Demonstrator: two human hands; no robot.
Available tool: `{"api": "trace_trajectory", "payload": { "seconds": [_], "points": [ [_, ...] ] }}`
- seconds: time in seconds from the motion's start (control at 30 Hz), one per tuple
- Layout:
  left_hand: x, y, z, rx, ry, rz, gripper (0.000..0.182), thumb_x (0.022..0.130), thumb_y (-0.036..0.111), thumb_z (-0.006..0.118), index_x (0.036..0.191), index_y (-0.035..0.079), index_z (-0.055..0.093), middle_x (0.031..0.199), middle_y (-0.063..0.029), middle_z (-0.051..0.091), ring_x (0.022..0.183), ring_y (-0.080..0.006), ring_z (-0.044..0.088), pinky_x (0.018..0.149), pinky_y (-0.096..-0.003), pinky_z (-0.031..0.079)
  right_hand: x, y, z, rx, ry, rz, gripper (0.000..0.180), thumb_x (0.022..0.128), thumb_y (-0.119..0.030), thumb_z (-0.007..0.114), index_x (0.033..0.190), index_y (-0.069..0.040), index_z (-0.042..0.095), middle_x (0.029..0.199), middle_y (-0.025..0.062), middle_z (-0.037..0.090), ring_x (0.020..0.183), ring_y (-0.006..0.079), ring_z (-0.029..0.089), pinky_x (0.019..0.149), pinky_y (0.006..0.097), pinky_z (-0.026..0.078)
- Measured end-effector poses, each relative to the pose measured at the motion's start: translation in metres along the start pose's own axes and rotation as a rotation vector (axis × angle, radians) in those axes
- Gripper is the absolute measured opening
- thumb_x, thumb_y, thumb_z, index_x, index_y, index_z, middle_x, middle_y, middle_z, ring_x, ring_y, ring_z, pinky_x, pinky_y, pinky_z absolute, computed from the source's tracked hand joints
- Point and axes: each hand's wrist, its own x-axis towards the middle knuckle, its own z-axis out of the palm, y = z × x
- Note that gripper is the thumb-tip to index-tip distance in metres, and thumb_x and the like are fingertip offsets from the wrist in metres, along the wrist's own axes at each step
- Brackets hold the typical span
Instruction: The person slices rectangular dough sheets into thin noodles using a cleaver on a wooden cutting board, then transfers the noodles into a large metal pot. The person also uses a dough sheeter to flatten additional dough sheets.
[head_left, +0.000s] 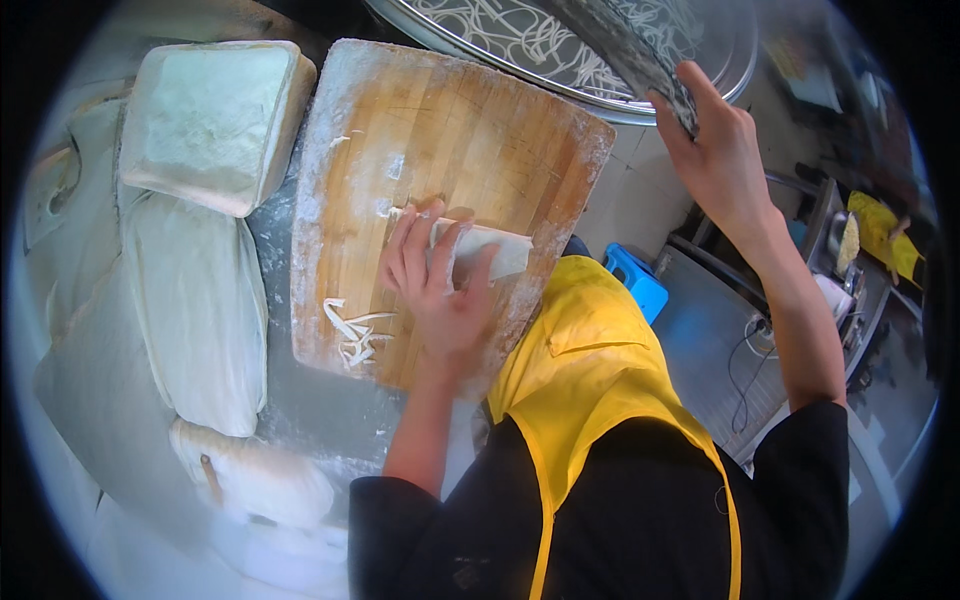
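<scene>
A floured wooden cutting board (480, 135) lies in front of me. On it my left hand (442, 277) holds down a folded pale dough sheet (502, 251), its fingers spread over the left part and hiding much of it. Near the board's lower left are several cut dough strips (356, 334). Raised at the upper right, my right hand (712, 142) grips one end of a long grey knife-like tool (630, 56), whitened in patches. Its far end runs out of the frame, so its exact kind is unclear. Below the tool is a wide steel pan (547, 86) with loose pale noodles (517, 34).
Left of the board stands a tub of white flour (210, 120). Beside it lie a pale cloth (199, 315) and a white bundle (255, 472) with a stick. A blue plastic container (637, 281) is beyond my yellow apron (592, 337). Another person's hand (898, 227) shows far right.
</scene>
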Motion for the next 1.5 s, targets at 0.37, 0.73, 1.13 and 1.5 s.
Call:
{"api": "trace_trajectory", "payload": {
  "seconds": [0.37,0.73,1.13,1.5],
  "points": [
    [-0.048,-0.033,-0.063,0.135,0.283,-0.214,0.036,0.101,0.004,0.075,0.136,0.0,0.071,0.145,-0.0174,0.065,0.139,-0.0372,0.062,0.114,-0.0483,0.051,-0.074,-0.02,0.01,0.337,-0.366,0.057,0.023,0.1,-0.011,0.075,0.113,-0.004,0.057,0.082,0.0247,0.071,0.078,0.048,0.071,0.067,0.0521,0.055],
    [-0.014,0.015,0.013,0.116,0.155,-0.198,0.077,0.095,0.015,0.085,0.163,0.005,0.051,0.162,-0.0217,0.056,0.155,-0.0434,0.047,0.128,-0.0535,0.036,-0.071,0.01,-0.001,0.39,-0.474,0.076,0.023,0.101,-0.012,0.075,0.112,-0.001,0.059,0.08,0.0273,0.068,0.078,0.0505,0.066,0.069,0.0518,0.053],
    [-0.103,0.047,0.017,-0.131,0.428,-0.358,0.025,0.098,0.0,0.077,0.123,0.001,0.074,0.121,-0.0165,0.073,0.116,-0.0354,0.07,0.1,-0.0416,0.055,0.014,-0.018,-0.026,-0.055,-0.752,-0.569,0.027,0.098,-0.022,0.08,0.118,-0.009,0.07,0.086,0.0188,0.073,0.078,0.0411,0.069,0.069,0.0458,0.055],
    [-0.095,0.108,0.093,-0.024,0.609,-0.299,0.029,0.089,-0.005,0.085,0.115,0.006,0.079,0.119,-0.0114,0.075,0.106,-0.035,0.07,0.089,-0.0436,0.056,0.068,-0.068,0.0,-0.508,-0.937,-1.169,0.032,0.103,-0.04,0.072,0.124,-0.016,0.07,0.101,0.0102,0.078,0.092,0.035,0.077,0.079,0.0475,0.062]
  ]
}}
